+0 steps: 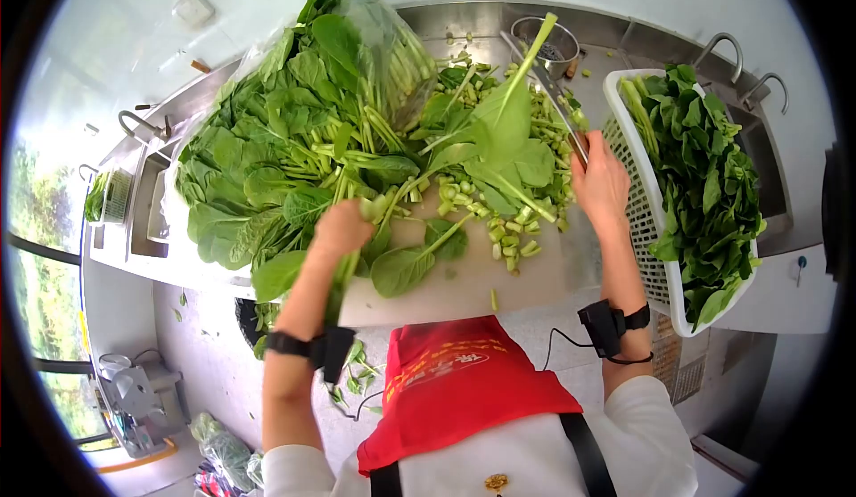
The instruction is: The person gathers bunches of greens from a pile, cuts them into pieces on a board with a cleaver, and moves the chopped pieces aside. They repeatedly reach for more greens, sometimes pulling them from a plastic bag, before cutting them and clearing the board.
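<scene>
Nearest us is our red cloth apron with yellow and white lettering (499, 408), over white sleeves. Our left hand (343, 227) is closed around a long leafy green stalk (337, 287), its leaves trailing toward us beside the large heap of broad-leaved greens (259, 163), partly in a clear plastic bag (366, 16). Our right hand (602, 180) grips a long steel-bladed knife (560, 100), its blade pointing up and away over short chopped green stem pieces (513, 238) on the pale, smooth cutting board (553, 274). One light-green leaf on a long stem (513, 105) shows close by the blade; we cannot tell whether they touch. On our right, a white perforated plastic basket (685, 326) holds more dark greens. We judge this to be stem trimming; any further cut calls for a steady hold, fingers clear of the edge.
</scene>
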Motion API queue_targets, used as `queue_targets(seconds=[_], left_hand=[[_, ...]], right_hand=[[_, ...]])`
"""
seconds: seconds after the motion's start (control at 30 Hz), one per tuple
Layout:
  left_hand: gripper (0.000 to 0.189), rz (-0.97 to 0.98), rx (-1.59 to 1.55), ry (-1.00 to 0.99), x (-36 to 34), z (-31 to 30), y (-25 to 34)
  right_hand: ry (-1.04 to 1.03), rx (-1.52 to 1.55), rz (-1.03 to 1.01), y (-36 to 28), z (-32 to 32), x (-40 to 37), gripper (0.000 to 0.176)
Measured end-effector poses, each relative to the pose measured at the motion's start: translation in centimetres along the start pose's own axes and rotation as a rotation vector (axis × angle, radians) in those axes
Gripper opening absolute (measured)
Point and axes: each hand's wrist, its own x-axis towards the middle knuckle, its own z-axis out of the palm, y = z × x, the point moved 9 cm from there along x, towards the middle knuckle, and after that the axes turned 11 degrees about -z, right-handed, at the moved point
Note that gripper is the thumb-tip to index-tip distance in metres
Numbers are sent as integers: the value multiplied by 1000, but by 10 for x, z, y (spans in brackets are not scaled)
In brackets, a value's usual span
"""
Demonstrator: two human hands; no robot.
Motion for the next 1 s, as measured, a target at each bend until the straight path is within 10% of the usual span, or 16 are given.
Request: queue_targets(seconds=[0.17, 0.33, 0.4, 0.57, 0.77, 1.0], left_hand=[[51, -182, -215, 35, 23, 89, 22], [51, 229, -396, 90, 3, 50, 79], [44, 181, -412, 63, -13, 3, 55], [33, -91, -299, 188, 0, -43, -95], [54, -203, -170, 208, 35, -6, -64], [60, -144, -364, 94, 24, 11, -67]], right_hand=[[-167, 229, 96, 17, 18, -5, 24], [46, 228, -41, -12, 2, -8, 25], [112, 330, -22, -12, 1, -10, 25], [-475, 1330, 120, -47, 59, -62, 25], [-1030, 880, -101, -83, 127, -129, 29], [-642, 485, -99, -49, 93, -91, 25]])
